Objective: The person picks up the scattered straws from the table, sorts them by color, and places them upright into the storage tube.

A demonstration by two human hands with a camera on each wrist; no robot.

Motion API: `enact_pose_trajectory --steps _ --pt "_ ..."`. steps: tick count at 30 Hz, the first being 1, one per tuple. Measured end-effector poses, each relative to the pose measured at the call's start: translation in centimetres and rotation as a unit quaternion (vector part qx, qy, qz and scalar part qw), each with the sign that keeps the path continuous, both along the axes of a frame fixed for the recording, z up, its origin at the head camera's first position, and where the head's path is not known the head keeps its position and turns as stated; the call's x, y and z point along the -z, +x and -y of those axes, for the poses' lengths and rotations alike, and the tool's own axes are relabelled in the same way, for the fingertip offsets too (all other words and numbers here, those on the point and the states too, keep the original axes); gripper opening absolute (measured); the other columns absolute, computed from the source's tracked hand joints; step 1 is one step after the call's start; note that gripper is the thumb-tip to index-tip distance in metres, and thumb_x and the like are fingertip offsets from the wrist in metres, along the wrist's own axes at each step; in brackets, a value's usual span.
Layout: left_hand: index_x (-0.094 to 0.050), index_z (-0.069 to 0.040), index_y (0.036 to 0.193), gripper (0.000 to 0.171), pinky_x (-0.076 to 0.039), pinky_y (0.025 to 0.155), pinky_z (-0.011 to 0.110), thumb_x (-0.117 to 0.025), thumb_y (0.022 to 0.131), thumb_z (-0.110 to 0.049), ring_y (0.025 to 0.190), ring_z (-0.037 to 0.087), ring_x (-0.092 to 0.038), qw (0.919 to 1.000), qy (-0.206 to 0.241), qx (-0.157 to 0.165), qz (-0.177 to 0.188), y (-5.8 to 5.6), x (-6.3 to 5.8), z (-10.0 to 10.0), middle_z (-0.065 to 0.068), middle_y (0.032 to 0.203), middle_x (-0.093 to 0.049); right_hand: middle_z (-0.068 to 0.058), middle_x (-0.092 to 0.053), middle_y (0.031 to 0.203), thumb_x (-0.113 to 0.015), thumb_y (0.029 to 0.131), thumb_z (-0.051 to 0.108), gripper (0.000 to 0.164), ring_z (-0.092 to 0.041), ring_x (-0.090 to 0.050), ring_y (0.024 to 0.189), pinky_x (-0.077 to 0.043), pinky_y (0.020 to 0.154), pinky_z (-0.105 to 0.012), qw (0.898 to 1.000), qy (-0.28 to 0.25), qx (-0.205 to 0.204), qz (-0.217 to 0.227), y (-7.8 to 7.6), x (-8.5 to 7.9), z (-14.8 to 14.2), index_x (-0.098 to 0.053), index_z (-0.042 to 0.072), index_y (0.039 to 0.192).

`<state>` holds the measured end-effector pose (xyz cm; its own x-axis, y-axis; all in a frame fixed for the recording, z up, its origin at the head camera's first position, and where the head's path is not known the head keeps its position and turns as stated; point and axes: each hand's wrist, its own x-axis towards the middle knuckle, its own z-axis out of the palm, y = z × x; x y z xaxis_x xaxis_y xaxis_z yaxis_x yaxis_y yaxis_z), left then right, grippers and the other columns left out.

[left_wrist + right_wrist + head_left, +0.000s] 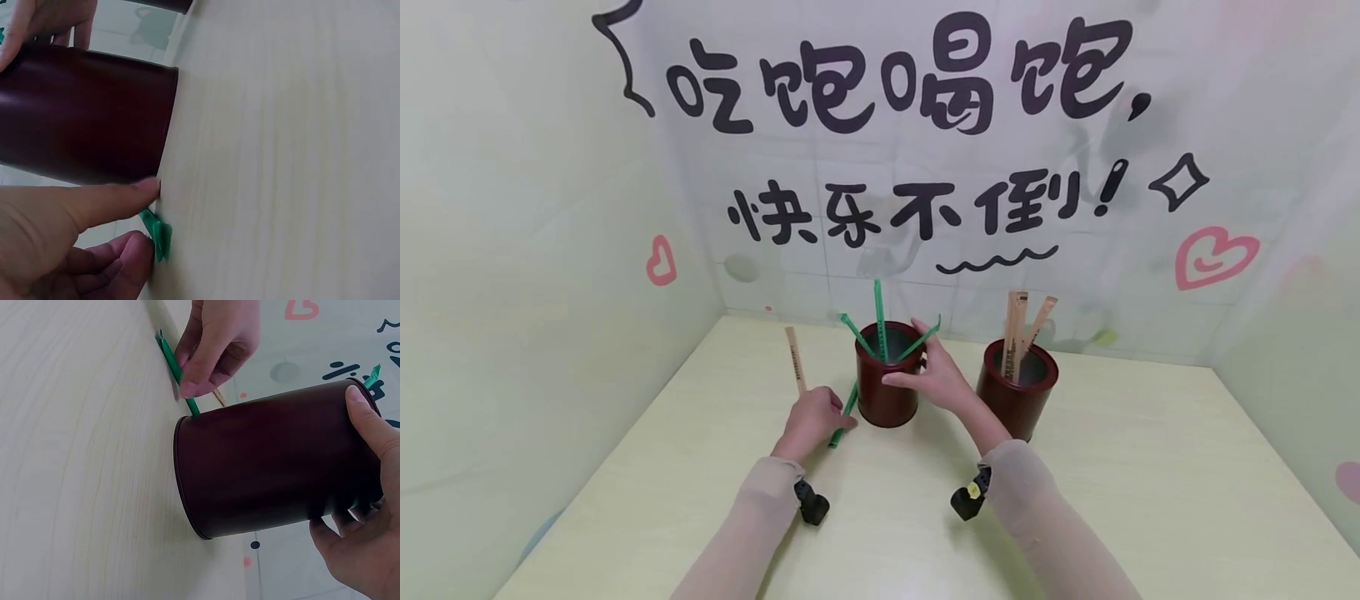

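Note:
My right hand [942, 375] grips the dark red cylindrical pot [887, 396] near its rim, thumb in front and fingers round the far side. Several slim green wrapped sticks [881, 321] lean inside that pot. Just left of it, another green wrapped stick [844, 417] lies on the table [880, 508]. The curled fingers and thumb of my left hand [811, 421] pinch this stick, which the right wrist view shows close against the pot's base. Beyond the left hand a tan wrapped stick [794, 358] lies on the table, its near end hidden by the hand.
A second dark red pot [1017, 404] stands to the right, holding several tan wrapped sticks [1017, 329]; my right forearm partly covers it. Behind the table rises a pale wall [880, 150] with large black writing and pink hearts. Side walls flank the table.

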<state>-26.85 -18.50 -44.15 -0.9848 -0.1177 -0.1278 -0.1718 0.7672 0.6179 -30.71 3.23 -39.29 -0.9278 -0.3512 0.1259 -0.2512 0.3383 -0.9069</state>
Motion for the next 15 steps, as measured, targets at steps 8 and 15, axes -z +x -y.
enact_pose_trajectory --steps 8,15 --pt "-0.071 -0.002 0.087 0.01 -0.049 0.064 0.027 -0.076 0.081 -0.008 0.073 0.017 -0.06 0.9996 0.022 0.014 -0.01 -0.4 0.0 0.6 0.007 0.081 -0.07 -0.014 -0.039 0.156 -0.082 0.083 0.023 0.101 -0.034 -0.044 0.139 -0.043 0.113 -0.053 1.0 -0.006 0.003 0.002 0.0 0.1 -0.1 -0.016 0.016 0.159" --pt "-0.068 0.002 0.1 0.016 -0.056 0.07 0.026 -0.071 0.088 -0.007 0.08 0.018 -0.067 0.99 0.128 -0.009 -0.057 -0.6 -1.1 2.2 0.014 0.093 -0.072 -0.013 -0.041 0.154 -0.083 0.082 0.023 0.102 -0.032 -0.047 0.136 -0.045 0.111 -0.052 1.0 -0.004 0.003 -0.001 -0.1 0.2 -0.1 -0.016 0.016 0.159"
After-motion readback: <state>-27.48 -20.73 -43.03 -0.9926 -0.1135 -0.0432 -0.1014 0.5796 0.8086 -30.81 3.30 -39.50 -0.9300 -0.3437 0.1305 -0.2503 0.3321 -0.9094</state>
